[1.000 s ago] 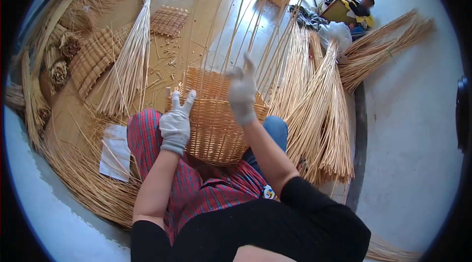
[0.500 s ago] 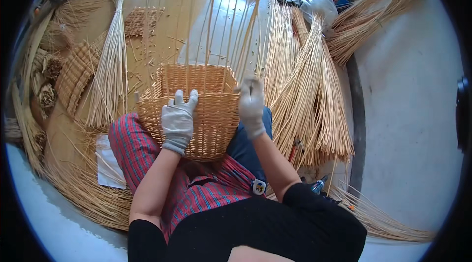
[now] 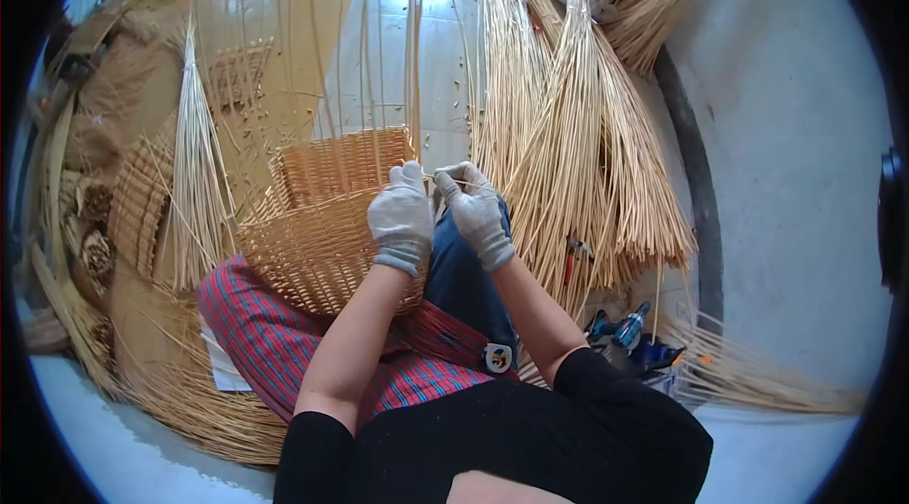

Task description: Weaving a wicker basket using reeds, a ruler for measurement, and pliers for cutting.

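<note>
A half-woven wicker basket (image 3: 317,248) rests tilted on my lap, with tall upright stakes (image 3: 414,59) rising from its rim. In a pale work glove, my left hand (image 3: 400,218) is closed on the rim at the basket's right corner, fingertips at the top edge. Just to its right, my gloved right hand (image 3: 476,217) pinches a thin wicker strand (image 3: 433,176) that runs to that corner. The part of the rim under my left fingers is hidden.
Large bundles of wicker rods (image 3: 559,144) lie on the right, beside the wall (image 3: 795,182). Red-handled cutters (image 3: 571,263) and a blue power drill (image 3: 625,329) lie near my right elbow. At left are a pale rod bundle (image 3: 194,163), a woven panel (image 3: 142,206) and loose rods (image 3: 218,409).
My left hand has shifted right along the rim to the corner. My right hand has come down beside it, now pinching the strand. The basket has turned and tilted; the view has moved.
</note>
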{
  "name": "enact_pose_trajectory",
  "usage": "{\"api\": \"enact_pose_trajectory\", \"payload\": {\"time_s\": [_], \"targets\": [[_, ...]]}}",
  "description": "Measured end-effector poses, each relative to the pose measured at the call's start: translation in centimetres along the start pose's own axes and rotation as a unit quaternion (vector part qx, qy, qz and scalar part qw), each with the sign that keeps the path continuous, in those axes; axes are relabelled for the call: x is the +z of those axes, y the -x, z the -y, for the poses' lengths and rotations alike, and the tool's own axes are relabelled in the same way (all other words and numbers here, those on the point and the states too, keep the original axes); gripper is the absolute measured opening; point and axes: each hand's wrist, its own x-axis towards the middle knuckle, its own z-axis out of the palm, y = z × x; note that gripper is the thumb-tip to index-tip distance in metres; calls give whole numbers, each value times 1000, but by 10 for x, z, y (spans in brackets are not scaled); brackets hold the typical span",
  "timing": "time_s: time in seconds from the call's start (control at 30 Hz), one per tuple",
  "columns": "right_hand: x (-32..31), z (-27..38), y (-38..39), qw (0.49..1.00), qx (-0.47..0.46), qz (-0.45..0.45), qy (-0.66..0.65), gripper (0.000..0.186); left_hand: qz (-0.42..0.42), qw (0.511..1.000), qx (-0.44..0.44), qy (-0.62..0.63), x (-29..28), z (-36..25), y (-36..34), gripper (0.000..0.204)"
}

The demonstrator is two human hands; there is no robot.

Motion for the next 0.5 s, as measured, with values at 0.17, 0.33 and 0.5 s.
{"api": "enact_pose_trajectory", "payload": {"time_s": [0.17, 0.33, 0.5], "targets": [[8, 17, -15, 996, 51, 44, -66, 22, -51, 998, -28, 25, -30, 16, -12, 44], [86, 13, -35, 960, 210, 110, -148, 21, -48, 977, -59, 199, -82, 108, -6, 29], [160, 10, -30, 918, 241, 259, -179, 21, 12, 926, -113, 361, -126, 205, 23, 33]]}}
